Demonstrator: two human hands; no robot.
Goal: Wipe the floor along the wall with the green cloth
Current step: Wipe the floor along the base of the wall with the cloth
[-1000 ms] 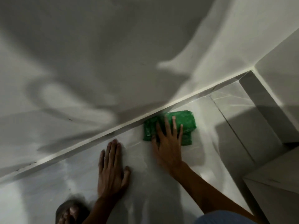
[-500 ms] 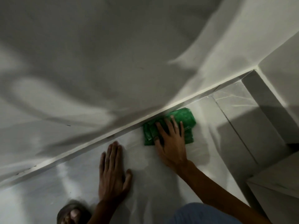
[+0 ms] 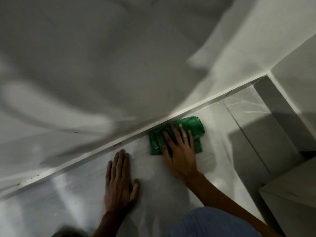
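2 hands are down on the floor (image 3: 171, 194), each doing a different job. Right hand (image 3: 179, 151) lies flat on the cloth (image 3: 196, 127), fingers (image 3: 183, 132) spread open and pressing rather than gripping, which suits a wipe: a broad palm keeps the folded fabric from bunching and puts weight across its whole face. That cloth sits on the tile with its far edge touching the skirting (image 3: 102, 149) at the foot of the wall (image 3: 119, 65), so the crease where dust gathers gets covered. Left hand (image 3: 119, 183) rests bare on the floor just beside it, fingers extended and closed together, holding nothing; it looks like a prop for the person's leaning weight. 1 tile joint (image 3: 246, 134) runs off to the right, toward a corner, and that strip seems unwiped, so the stroke likely carries on that way, hugging the skirting.
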